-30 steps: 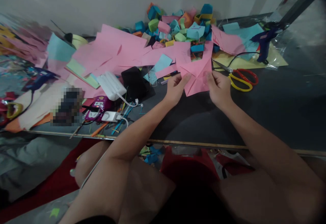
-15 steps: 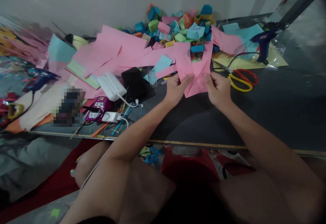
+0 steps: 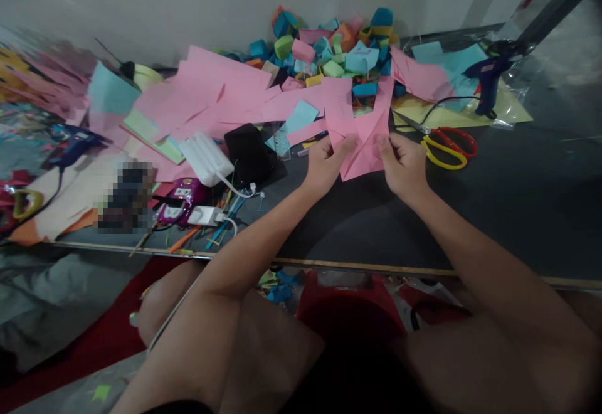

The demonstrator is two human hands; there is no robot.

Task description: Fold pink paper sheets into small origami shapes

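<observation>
Between my two hands is a creased piece of pink paper point(image 3: 362, 158), its lower part folded and narrowing toward me. Two strips of it stand up toward the heap of paper pieces behind. My left hand point(image 3: 327, 162) pinches its left side, thumb on top. On the opposite edge, my right hand point(image 3: 403, 162) grips with the thumb pressed on the paper; the fingers underneath are partly hidden. Just right of that hand lie scissors point(image 3: 449, 147) with one red and one yellow handle loop.
Coloured folded paper pieces point(image 3: 329, 50) are heaped against the wall. Pink sheets point(image 3: 221, 88), a white power bank point(image 3: 207, 158), a black phone point(image 3: 248, 153) and a purple power strip point(image 3: 183, 197) lie left. A blue glue gun point(image 3: 489, 81) rests at the right back. The table's front edge point(image 3: 367, 266) is near my lap.
Almost nothing differs. Both hands keep their hold on the pink paper in the same place, and the view has shifted only very slightly.
</observation>
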